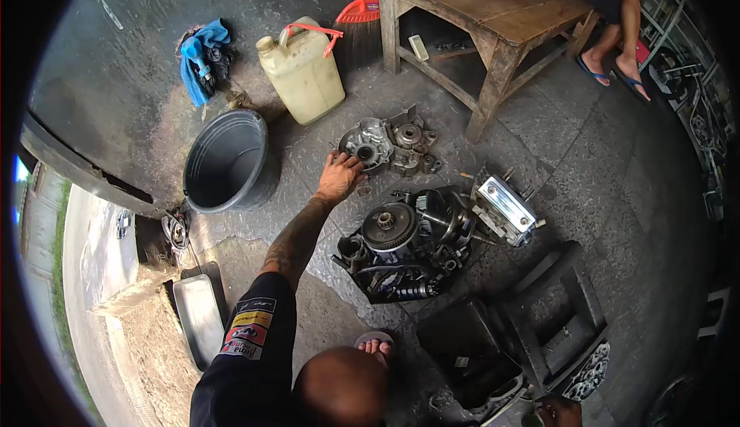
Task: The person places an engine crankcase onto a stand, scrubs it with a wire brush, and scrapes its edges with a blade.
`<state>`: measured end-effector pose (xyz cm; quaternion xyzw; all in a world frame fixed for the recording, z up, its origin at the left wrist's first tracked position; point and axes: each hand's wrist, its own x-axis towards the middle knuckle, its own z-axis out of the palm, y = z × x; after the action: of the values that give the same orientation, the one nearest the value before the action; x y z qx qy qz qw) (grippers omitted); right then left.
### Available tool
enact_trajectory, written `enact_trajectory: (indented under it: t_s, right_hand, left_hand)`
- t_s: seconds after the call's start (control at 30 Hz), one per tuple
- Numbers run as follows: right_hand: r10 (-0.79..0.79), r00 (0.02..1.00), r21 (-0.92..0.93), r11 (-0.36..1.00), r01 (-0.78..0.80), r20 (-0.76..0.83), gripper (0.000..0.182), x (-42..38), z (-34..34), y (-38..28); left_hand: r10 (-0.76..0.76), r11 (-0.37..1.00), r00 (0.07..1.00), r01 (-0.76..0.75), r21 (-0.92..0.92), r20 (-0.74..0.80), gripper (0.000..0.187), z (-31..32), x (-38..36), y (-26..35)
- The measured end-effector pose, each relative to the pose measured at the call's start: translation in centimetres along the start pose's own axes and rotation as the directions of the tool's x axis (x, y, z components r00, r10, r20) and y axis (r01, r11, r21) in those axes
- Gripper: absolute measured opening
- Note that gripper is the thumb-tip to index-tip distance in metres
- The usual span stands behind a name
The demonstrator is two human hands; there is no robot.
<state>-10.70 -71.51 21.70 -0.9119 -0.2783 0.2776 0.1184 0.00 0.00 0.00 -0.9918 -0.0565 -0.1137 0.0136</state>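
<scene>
At far centre, your left hand (339, 176) is resting half-curled fingers on the casing (368, 140), hold unclear; uneven pulling could be tipping it; right hand (560, 410) unreadable.

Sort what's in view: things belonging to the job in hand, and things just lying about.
Likely belonging:
silver-grey metal casing at the left hand
dark metal engine assembly
shiny rectangular metal part

Apparently lying about:
round black plastic bucket
cream plastic jerrycan
red-headed broom
blue cloth
</scene>
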Motion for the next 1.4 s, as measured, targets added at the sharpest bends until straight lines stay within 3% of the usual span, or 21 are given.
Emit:
enact_trajectory:
  t_s: [0.07,0.1,0.17,0.23,0.4,0.43,0.47,0.5,0.57,0.63,0.7,0.8,0.83,0.93,0.97,1.03,1.1,1.17,1.23,1.3,1.4]
  right_hand:
    - [-0.071,0.995,0.143,0.986,0.081,-0.07,0.027,0.5,0.6,-2.4]
    - [-0.05,0.994,0.078,0.995,0.057,-0.095,0.027,1.7,-1.5,0.0]
    - [0.038,0.999,0.097,0.995,-0.036,-0.016,0.025,1.4,-0.8,-0.4]
    - [0.022,0.999,0.112,0.994,-0.017,-0.037,0.024,1.3,-0.4,-0.3]
    - [0.033,0.994,0.087,0.996,-0.024,-0.108,0.022,1.1,-0.1,-0.2]
    - [0.244,0.97,0.302,0.923,-0.239,0.023,0.021,1.1,0.4,0.1]
    - [0.4,0.897,0.477,0.762,-0.439,0.186,0.02,1.3,0.5,0.3]
    - [0.408,0.901,0.489,0.762,-0.425,0.148,0.02,1.6,0.4,0.2]
    - [0.052,0.991,0.184,0.982,-0.029,-0.12,0.021,2.1,0.4,-0.6]
    - [0.047,0.991,0.212,0.977,-0.019,-0.127,0.022,2.5,-0.3,-1.1]
    - [0.094,0.995,0.082,0.992,-0.092,-0.024,0.024,2.7,-1.6,-1.8]
    - [-0.01,0.996,0.071,0.997,0.016,-0.085,0.024,2.9,-1.9,-1.5]
    - [-0.048,0.995,0.016,0.999,0.05,-0.087,0.023,3.3,-1.8,-1.2]
    - [-0.089,0.975,0.118,0.986,0.114,-0.204,0.019,4.9,-1.9,-1.7]
    - [-0.081,0.987,0.145,0.984,0.101,-0.139,0.017,5.6,-2.9,-2.6]
    - [-0.099,0.954,0.269,0.946,0.178,-0.283,0.015,7.9,-2.4,-3.7]
    - [-0.064,0.903,0.402,0.88,0.251,-0.424,0.015,10.3,-1.5,-6.0]
    - [-0.098,0.867,0.342,0.893,0.294,-0.49,0.017,12.8,0.3,-7.6]
    - [-0.06,0.792,0.19,0.957,0.218,-0.608,0.025,14.5,2.8,-9.1]
    - [0.016,0.7,0.126,0.986,0.106,-0.714,0.033,14.8,4.5,-9.7]
    - [0.21,0.649,0.166,0.978,-0.128,-0.732,0.047,15.1,9.2,-6.3]
  left_hand:
    - [0.081,0.996,0.995,-0.078,-0.048,0.056,0.023,-2.2,-1.0,-1.3]
    - [0.074,0.993,0.997,-0.074,-0.096,-0.001,0.023,1.1,2.5,1.3]
    - [0.155,0.978,0.979,-0.17,-0.116,-0.128,0.023,1.3,2.1,0.2]
    - [0.173,0.97,0.974,-0.194,-0.147,-0.148,0.024,-0.3,2.4,0.3]
    - [-0.077,0.952,0.988,0.033,-0.305,-0.133,0.03,-2.9,5.7,0.9]
    - [-0.17,0.93,0.977,0.117,-0.348,-0.126,0.031,-3.3,6.6,1.1]
    - [-0.171,0.932,0.96,0.085,-0.351,-0.223,0.032,-3.6,7.2,1.4]
    - [-0.258,0.904,0.945,0.163,-0.395,-0.202,0.032,-3.8,7.6,1.7]
    - [-0.377,0.85,0.904,0.252,-0.462,-0.2,0.035,-4.4,8.6,2.5]
    - [-0.445,0.833,0.869,0.312,-0.458,-0.217,0.039,-4.9,9.6,2.7]
    - [-0.493,0.803,0.851,0.364,-0.472,-0.182,0.04,-5.9,10.4,2.2]
    - [-0.568,0.717,0.816,0.429,-0.549,-0.106,0.043,-8.4,9.3,1.4]
    - [-0.592,0.659,0.801,0.419,-0.625,-0.088,0.044,-9.9,9.1,1.1]
    - [-0.526,0.666,0.843,0.327,-0.671,-0.111,0.042,-14.6,6.9,-0.5]
    - [-0.503,0.646,0.856,0.28,-0.71,-0.12,0.041,-16.3,6.2,-1.3]
    - [-0.514,0.44,0.858,0.266,-0.858,0.002,0.042,-21.1,4.6,-1.8]
    - [-0.493,0.229,0.868,0.194,-0.954,0.058,0.038,-29.8,2.2,3.2]
    - [-0.511,0.238,0.858,0.206,-0.949,0.057,0.034,-34.7,0.1,4.9]
    - [-0.612,0.224,0.791,0.157,-0.962,-0.013,0.026,-37.2,-1.2,6.0]
    - [-0.478,0.055,0.876,-0.051,-0.997,-0.071,0.017,-39.2,-1.8,8.2]
    - [-0.413,-0.069,0.91,-0.014,-0.998,0.015,0.013,-41.5,-2.8,13.0]
